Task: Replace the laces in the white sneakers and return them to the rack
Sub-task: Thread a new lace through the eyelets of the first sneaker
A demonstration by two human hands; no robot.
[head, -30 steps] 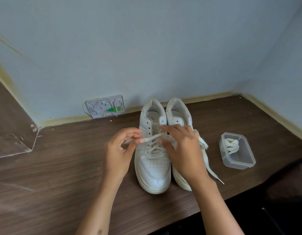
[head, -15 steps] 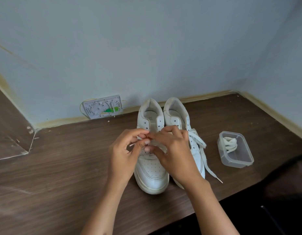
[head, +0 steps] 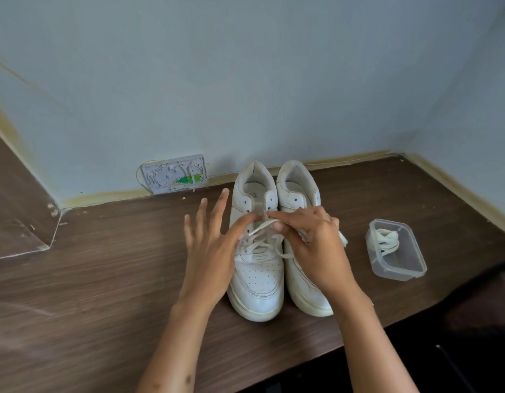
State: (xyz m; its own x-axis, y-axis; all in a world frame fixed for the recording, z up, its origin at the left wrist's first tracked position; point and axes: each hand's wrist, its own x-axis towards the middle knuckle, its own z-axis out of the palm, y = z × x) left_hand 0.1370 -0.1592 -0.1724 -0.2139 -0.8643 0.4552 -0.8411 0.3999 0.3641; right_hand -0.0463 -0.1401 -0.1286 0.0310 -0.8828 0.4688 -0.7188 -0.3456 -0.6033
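Observation:
Two white sneakers stand side by side on the wooden surface, heels toward the wall. The left sneaker (head: 257,285) is laced partway up with a cream lace (head: 264,226). My left hand (head: 208,256) reaches over its eyelets; index finger and thumb pinch the lace while the other fingers spread straight. My right hand (head: 316,245) lies across the right sneaker (head: 295,180) and pinches the same lace near the tongue. My right hand hides most of the right sneaker's lacing.
A clear plastic container (head: 398,270) with a bundled cream lace (head: 387,241) stands to the right of the sneakers. An open wall plate (head: 174,174) with wires sits at the wall's base. The surface's front edge (head: 387,324) drops off near my right forearm.
My left hand's outer fingers have spread out straight. Both hands have shifted up toward the upper eyelets of the left sneaker, and a lace end now lies across the tongue.

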